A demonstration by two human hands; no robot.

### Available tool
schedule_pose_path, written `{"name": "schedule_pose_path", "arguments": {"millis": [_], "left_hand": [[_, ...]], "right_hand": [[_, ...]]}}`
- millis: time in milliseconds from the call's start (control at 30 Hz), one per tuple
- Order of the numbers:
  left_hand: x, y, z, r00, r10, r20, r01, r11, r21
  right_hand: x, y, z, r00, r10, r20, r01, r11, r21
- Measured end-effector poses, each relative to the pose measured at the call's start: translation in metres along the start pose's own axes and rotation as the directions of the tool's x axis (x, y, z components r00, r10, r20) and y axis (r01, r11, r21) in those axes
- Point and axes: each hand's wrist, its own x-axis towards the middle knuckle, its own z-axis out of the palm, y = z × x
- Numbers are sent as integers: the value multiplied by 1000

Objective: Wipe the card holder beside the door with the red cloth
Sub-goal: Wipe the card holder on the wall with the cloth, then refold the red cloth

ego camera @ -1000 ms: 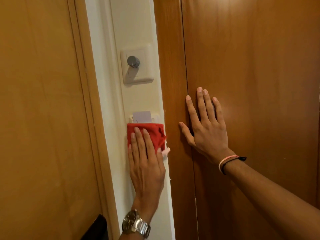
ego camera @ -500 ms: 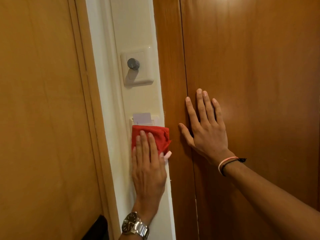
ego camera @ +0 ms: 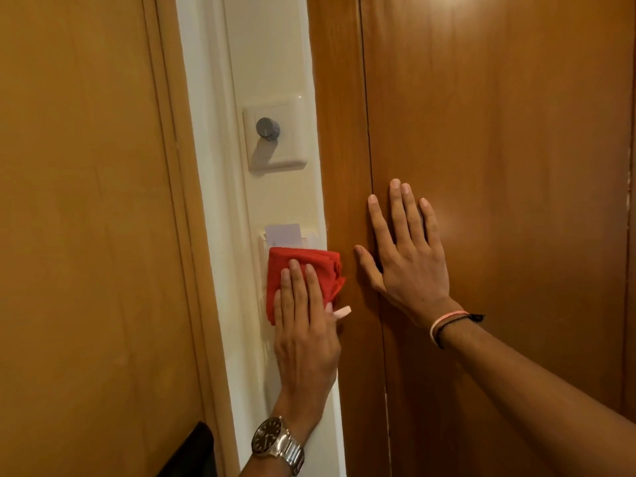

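The white card holder [ego camera: 263,243] is fixed to the cream wall strip between two wooden panels, with a white card [ego camera: 284,233] standing in its top slot. A folded red cloth [ego camera: 299,258] covers most of the holder's front. My left hand [ego camera: 304,335], with a watch on the wrist, presses flat on the cloth against the holder. My right hand [ego camera: 409,253] rests flat with spread fingers on the wooden door [ego camera: 499,166] to the right, holding nothing.
A white switch plate with a grey round knob [ego camera: 267,128] sits on the wall above the holder. A wooden panel [ego camera: 79,218] flanks the wall strip on the left. A dark object [ego camera: 192,452] shows at the bottom left edge.
My left hand and the red cloth have slid slightly to the right and a little down over the holder. My right hand stays flat on the door.
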Motion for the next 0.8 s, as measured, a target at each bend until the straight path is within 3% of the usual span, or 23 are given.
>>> {"name": "schedule_pose_path", "arguments": {"millis": [100, 167, 300, 400, 467, 567, 800], "left_hand": [[10, 12, -3, 995, -71, 67, 81, 983, -167], [7, 6, -11, 996, -29, 84, 51, 960, -274], [6, -15, -35, 993, -119, 4, 108, 887, -449], [19, -20, -45, 977, -189, -102, 126, 888, -442], [26, -27, -48, 948, -277, -159, 175, 867, -466], [31, -33, -52, 905, -408, -120, 281, 785, -553], [46, -11, -62, 949, -314, -35, 235, 776, -585]], "right_hand": [[2, 15, -3, 1000, -5, 11, 5, 1000, 17], [-2, 11, -8, 999, -36, 25, 33, 992, 121], [-11, -18, -20, 979, -180, 92, 137, 924, 357], [-11, -38, -28, 977, -187, 99, 131, 903, 409], [-10, -52, -33, 976, -167, 142, 97, 910, 402], [-9, -67, -39, 970, -114, 215, 4, 892, 452], [-5, -51, -54, 956, 49, 290, -207, 815, 542]]}}
